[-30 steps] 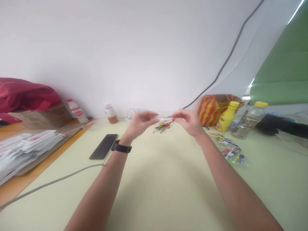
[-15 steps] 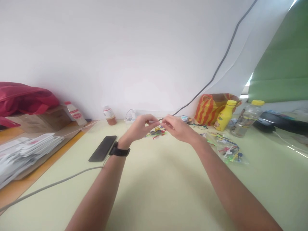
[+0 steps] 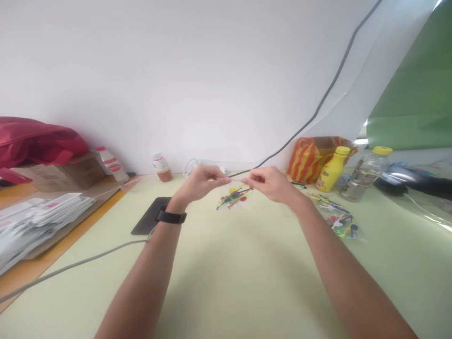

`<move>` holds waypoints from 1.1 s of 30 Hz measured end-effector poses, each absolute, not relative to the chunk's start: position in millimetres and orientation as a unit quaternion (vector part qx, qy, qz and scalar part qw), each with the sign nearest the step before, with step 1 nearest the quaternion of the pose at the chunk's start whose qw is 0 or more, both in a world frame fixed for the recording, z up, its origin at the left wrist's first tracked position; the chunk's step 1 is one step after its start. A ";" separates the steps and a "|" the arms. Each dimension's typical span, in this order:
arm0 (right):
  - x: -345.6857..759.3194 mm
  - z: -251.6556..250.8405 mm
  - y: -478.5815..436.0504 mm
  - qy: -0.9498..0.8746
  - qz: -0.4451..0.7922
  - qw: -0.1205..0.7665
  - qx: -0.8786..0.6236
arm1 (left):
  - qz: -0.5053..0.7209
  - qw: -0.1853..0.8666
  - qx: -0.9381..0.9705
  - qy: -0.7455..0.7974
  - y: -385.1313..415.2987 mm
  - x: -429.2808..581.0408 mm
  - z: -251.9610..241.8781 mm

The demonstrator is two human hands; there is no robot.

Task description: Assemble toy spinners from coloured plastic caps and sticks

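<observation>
My left hand point(image 3: 203, 182) and my right hand point(image 3: 266, 182) are raised over the far middle of the table, thumbs and fingers pinched and pointing at each other. A thin pale edge stretches between the fingertips, seemingly the top of a clear plastic bag point(image 3: 246, 205). Just below lie small colourful plastic pieces point(image 3: 233, 195) in red, green, yellow and blue, apparently inside that bag; its outline is faint. On the right, beside my right forearm, rests another clear bag of similar pieces point(image 3: 341, 221). A black watch point(image 3: 171, 216) is on my left wrist.
A black phone point(image 3: 148, 216) lies partly behind my left wrist, near a grey cable point(image 3: 81, 260). Bottles point(image 3: 162, 168) stand by the wall; a yellow bottle point(image 3: 330, 172), a clear bottle point(image 3: 365, 176) and a striped bag point(image 3: 303, 160) are at right. White packets point(image 3: 63, 212) fill the left.
My hands have moved apart, widening the gap between the fingertips, and the thin edge now shows between them. The colourful pieces below are less covered. My left wrist now overlaps the phone.
</observation>
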State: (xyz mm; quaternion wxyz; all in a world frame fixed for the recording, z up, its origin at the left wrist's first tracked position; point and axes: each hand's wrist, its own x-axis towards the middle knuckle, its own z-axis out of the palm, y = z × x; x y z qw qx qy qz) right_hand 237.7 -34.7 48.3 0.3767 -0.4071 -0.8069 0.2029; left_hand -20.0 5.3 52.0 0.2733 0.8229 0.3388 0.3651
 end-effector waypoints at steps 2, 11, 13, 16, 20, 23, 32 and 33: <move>239.9 53.9 -39.7 -0.806 0.213 0.370 -0.410 | 0.354 0.264 0.833 0.333 2.8 -21.2 56.7; 242.6 80.7 -69.4 -0.804 0.264 0.330 -0.418 | 0.387 0.236 0.828 0.330 -19.5 -23.5 79.7; 243.3 85.1 -74.3 -0.802 0.252 0.329 -0.431 | 0.392 0.253 0.822 0.327 -23.4 -23.1 82.8; 244.5 89.7 -81.0 -0.798 0.219 0.343 -0.445 | 0.400 0.277 0.816 0.313 -26.9 -20.2 85.8; 247.7 89.2 -91.0 -0.783 0.162 0.369 -0.474 | 0.415 0.258 0.812 0.319 -33.0 -9.4 80.6; 254.8 78.1 -100.3 -0.787 0.105 0.344 -0.502 | 0.424 0.233 0.802 0.350 -46.9 3.6 62.1; 301.8 -25.1 -148.2 -0.877 -0.200 0.166 -0.404 | 0.251 0.292 0.828 0.408 -128.2 -0.3 -34.5; 306.0 -36.3 -152.4 -0.876 -0.232 0.143 -0.399 | 0.219 0.289 0.837 0.410 -131.3 -3.7 -41.9</move>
